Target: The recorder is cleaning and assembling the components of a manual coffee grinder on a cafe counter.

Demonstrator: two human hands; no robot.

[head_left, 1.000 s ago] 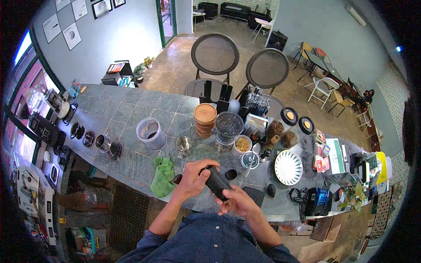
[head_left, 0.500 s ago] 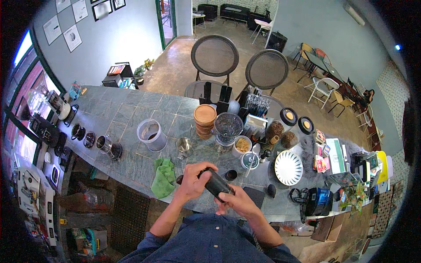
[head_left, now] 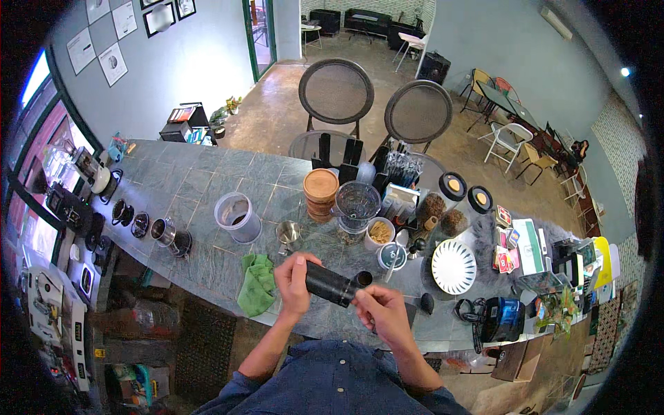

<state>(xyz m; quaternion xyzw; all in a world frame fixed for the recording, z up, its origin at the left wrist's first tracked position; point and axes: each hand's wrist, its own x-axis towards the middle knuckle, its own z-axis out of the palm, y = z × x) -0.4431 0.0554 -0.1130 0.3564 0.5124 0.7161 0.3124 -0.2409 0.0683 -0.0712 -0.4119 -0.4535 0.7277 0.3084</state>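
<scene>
Between my two hands lies a black cylinder, which looks like the body of a hand coffee grinder. It is held nearly level, its right end a little lower. My left hand wraps round the left end, thumb on top. The fingertips of my right hand pinch at the right end. Just behind that end a small black cup stands on the tiled counter. A crumpled green cloth lies left of my left hand. Beyond the cylinder stands a steel jug.
A clear tub with dark contents stands left. Stacked wooden lids, a glass dripper, a tub of brown granules and jars of beans crowd the far side. A white fluted plate and a small black knob-like piece sit right.
The cylinder has swung closer to level and slightly left. My right hand has shifted right, from gripping the lower end to pinching at it with its fingertips. My left hand turned more upright.
</scene>
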